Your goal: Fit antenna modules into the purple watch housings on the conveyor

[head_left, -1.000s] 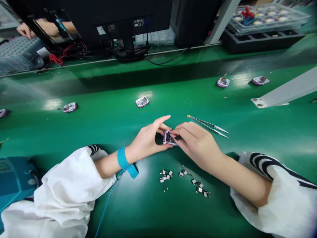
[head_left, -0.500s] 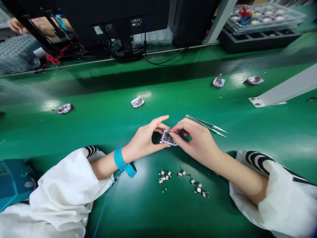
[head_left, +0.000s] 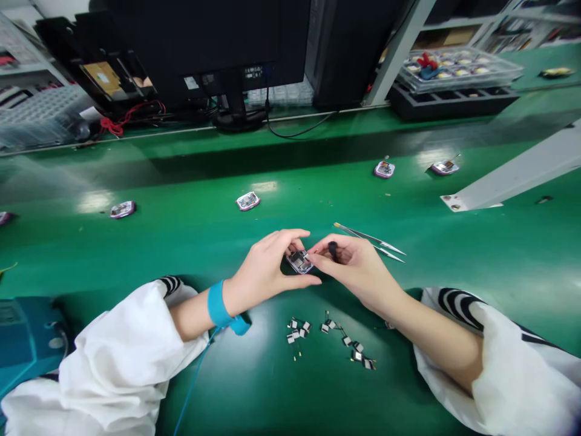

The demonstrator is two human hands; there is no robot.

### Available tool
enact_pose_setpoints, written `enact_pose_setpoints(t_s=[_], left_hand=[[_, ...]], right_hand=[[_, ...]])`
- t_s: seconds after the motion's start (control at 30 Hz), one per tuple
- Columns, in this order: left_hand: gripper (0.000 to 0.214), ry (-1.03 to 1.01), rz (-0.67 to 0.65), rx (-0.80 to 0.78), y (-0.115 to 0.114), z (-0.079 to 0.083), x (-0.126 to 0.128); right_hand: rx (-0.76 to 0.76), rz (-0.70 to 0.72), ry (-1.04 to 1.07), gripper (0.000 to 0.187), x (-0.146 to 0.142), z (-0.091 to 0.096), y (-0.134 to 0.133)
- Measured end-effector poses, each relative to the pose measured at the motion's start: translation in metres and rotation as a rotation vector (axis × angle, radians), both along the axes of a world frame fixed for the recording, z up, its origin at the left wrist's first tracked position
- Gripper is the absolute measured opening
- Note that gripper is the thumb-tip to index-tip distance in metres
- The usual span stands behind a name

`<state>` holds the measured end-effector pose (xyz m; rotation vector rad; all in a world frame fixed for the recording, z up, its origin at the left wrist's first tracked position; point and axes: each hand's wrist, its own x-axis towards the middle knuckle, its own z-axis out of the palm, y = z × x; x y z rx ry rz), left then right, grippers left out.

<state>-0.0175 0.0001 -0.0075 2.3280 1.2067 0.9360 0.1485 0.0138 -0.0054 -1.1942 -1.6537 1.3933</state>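
**Left hand (head_left: 265,269) and right hand (head_left: 358,263) closed on a purple-rimmed circuit module (head_left: 299,262)**

Head view, looking forward and down over a green workbench mat (head_left: 454,260). Module held just above the mat between both hands, its exposed board facing up. Left fingers together and curled over the module's left side, with the thumb side of the hand beneath it. Right fingertips pressed against its right edge, spread slightly apart. Small black piece (head_left: 333,248) standing among the right fingers, its exact grip hidden. Pointed metal tweezers (head_left: 370,242) lying on the mat just beyond the right hand, not touching it. Small square components with thin leads (head_left: 331,336) scattered in a loose group nearer the body, below both hands. Blue wrist strap (head_left: 218,309) around the left wrist, blue cord (head_left: 193,381) running down from it. White sleeves with black stripes at both forearms, left sleeve (head_left: 113,357) and right sleeve (head_left: 499,357). Further along the mat, four similar modules (head_left: 248,201) lying well apart. Pale metal bracket (head_left: 512,175) at right. Dark monitor (head_left: 204,36) on a stand at the back, and a clear tray of modules (head_left: 458,69) on a black foam holder (head_left: 449,103). Teal machine (head_left: 27,333) at the lower left.
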Motion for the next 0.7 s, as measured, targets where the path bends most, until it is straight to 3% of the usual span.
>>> enact_pose_setpoints(t_s=[0.17, 0.3, 0.53, 0.7], left_hand=[[0.01, -0.033, 0.002, 0.195, -0.007, 0.004, 0.0], [0.011, 0.042, 0.027, 0.309, -0.008, 0.003, -0.002], [0.009, 0.019, 0.104, 0.314, -0.008, 0.006, -0.003], [0.006, -0.08, 0.217, 0.208, 0.003, 0.018, -0.015]], right_hand=[[-0.036, 0.053, 0.068, 0.018, 0.0, 0.002, -0.002], [0.01, 0.041, 0.068, 0.015, 0.001, 0.003, 0.0], [0.037, 0.035, 0.137, 0.021, -0.003, 0.0, -0.004], [0.117, 0.245, 0.052, 0.015, 0.006, 0.002, 0.016]])
